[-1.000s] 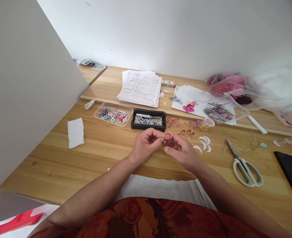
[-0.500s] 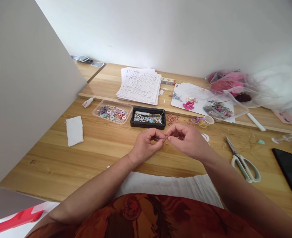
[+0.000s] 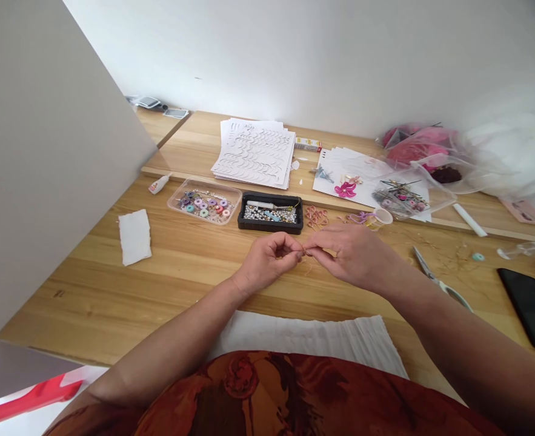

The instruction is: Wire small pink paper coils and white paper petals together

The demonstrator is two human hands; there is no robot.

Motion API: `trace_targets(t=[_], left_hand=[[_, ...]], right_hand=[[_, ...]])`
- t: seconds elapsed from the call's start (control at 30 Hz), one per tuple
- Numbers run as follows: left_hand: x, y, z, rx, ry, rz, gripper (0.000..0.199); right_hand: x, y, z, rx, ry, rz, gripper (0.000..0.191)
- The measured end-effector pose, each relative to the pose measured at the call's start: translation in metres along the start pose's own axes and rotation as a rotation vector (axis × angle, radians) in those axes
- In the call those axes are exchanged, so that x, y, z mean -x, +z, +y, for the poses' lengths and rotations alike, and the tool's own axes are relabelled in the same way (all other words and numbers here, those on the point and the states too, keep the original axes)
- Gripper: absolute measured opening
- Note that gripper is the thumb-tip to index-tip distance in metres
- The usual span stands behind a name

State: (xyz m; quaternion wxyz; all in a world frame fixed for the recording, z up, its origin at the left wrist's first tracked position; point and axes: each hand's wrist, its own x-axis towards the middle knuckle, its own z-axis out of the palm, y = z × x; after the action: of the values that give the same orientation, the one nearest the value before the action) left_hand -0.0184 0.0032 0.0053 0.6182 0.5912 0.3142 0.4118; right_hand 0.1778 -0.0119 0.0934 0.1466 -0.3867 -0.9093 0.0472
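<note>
Both hands meet over the middle of the wooden table (image 3: 171, 290), fingertips almost touching. My left hand (image 3: 265, 260) is closed in a pinch on a tiny reddish piece of thin wire (image 3: 304, 251). From the other side, the thumb and forefinger of my right hand (image 3: 353, 257) pinch the same piece; most of it is hidden by the fingertips. Just beyond them lie several pink wire loops (image 3: 316, 217). A black tray (image 3: 244, 226) with silvery beads stands behind my left hand, and a clear box (image 3: 176, 209) of coloured discs is to its left.
Scissors (image 3: 435, 275) lie beside my right forearm, partly covered, with a black phone (image 3: 533, 309) further right. A white cloth (image 3: 303, 330) is in front of me. Cut paper sheets (image 3: 253, 154), a glue bottle (image 3: 159, 183) and a bag of stems (image 3: 408, 200) sit further back.
My right hand has turned over the pinch, its back now more upward, and the forearm covers more of the scissors. The left hand has barely moved.
</note>
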Motion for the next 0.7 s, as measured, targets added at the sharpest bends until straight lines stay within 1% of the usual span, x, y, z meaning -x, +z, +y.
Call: trace_targets(t=[0.2,0.3,0.57,0.63,0.7], left_hand=[[0.000,0.000,-0.001,0.036,-0.016,0.003,0.018],[0.000,0.001,-0.001,0.039,-0.019,0.009,0.017],[0.001,0.002,-0.001,0.025,-0.031,0.034,0.010],[0.001,0.002,0.001,0.031,-0.037,0.040,0.011],[0.000,0.003,0.003,0.053,-0.042,0.038,0.014]], right_hand=[[-0.003,-0.002,-0.002,0.013,0.052,-0.051,0.023],[-0.005,-0.004,-0.002,0.020,0.055,-0.081,0.022],[-0.011,-0.004,-0.004,0.028,0.030,-0.110,0.024],[-0.012,-0.004,-0.004,0.010,0.062,-0.111,0.023],[-0.012,-0.007,-0.003,-0.056,0.121,-0.130,0.020]])
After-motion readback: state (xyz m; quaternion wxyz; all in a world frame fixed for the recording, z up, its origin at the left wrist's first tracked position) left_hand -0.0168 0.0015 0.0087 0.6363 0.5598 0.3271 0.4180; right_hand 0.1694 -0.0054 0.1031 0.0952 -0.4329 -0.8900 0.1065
